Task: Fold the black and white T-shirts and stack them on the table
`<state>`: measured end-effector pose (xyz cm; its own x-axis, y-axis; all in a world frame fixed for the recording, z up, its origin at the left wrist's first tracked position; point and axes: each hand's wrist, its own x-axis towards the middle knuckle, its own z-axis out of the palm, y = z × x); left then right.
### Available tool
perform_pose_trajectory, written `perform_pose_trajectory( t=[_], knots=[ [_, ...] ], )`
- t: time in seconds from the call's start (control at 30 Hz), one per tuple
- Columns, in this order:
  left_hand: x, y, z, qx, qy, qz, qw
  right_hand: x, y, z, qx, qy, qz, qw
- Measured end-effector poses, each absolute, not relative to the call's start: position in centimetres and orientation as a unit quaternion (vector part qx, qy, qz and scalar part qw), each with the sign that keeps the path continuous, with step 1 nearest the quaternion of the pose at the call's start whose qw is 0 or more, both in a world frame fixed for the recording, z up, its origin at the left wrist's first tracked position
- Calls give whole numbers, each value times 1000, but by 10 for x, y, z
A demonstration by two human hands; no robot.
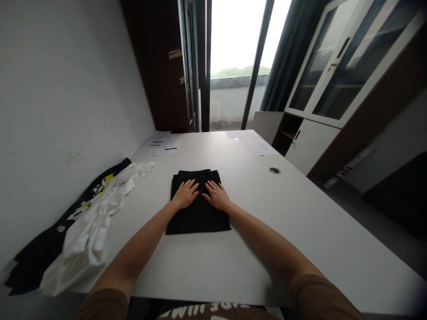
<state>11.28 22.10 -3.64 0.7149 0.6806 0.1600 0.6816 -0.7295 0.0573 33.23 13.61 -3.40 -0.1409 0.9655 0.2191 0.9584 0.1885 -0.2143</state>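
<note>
Left hand (187,194), right hand (216,195) spread wide, palms down on folded black garment (199,218); garment lies on white table (256,191).

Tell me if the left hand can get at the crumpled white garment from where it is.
Probably yes: the left hand rests on the folded black cloth, fingers spread, and only white tabletop shows between it and the white garment.

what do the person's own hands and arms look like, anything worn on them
The left hand and right hand are ungloved, with no watch or bracelet visible. The forearms are bare too. The left sleeve and right sleeve are short, plain and brown, without visible markings.
</note>
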Motion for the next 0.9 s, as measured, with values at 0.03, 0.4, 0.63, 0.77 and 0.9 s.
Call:
perform_pose_trajectory(
  t=[0.03, 0.4, 0.63, 0.77, 0.9],
  knots=[
    [117, 227, -36, -921, -383, -71, -6, 335, 137, -35, -661, -735, 9, 154],
    [141, 264, -37, -896, -440, -37, -37, 346, 137, -34, -663, -733, 6, 151],
    [123, 264, -31, -840, -541, -47, -27, 361, 142, -41, -718, -681, 16, 141],
    [114, 228, -32, -892, -441, -97, -15, 357, 139, -37, -703, -692, -14, 164],
    [90, 188, -37, -928, -359, -101, -28, 348, 135, -25, -673, -717, -21, 179]
  ],
)
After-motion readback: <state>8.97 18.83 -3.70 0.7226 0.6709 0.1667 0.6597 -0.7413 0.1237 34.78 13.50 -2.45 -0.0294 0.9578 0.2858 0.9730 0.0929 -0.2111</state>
